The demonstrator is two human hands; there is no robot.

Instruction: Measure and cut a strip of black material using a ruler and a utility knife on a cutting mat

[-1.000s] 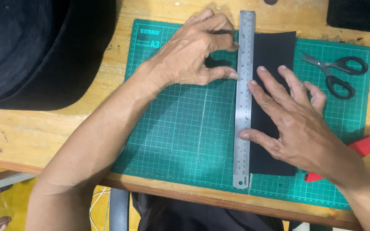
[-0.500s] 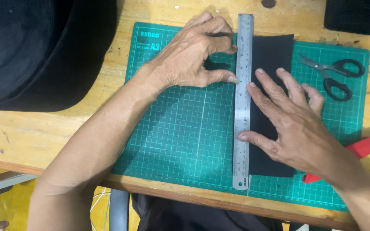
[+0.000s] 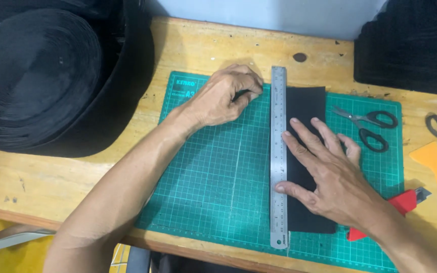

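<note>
At the counter's [image 3: 51, 177] near edge the green cutting mat [image 3: 213, 187] almost reaches the lip, with a broad bare stretch of mat left of the steel ruler [image 3: 278, 156]. The right hand [image 3: 330, 177] lies flat, fingers spread, holding nothing, pressing the black strip [image 3: 304, 106] down; its thumb touches the ruler's right edge. The strip runs lengthwise just right of the ruler, edge against edge. A red cutter [image 3: 400, 205] lies by the wrist near the mat's right edge. Farther on, the left hand [image 3: 223, 96] rests curled just left of the ruler's far part; whether its grip holds anything I cannot tell. Black scissors [image 3: 370, 126] lie beyond the right fingers. A large black roll [image 3: 46, 76] fills the far-left corner.
</note>
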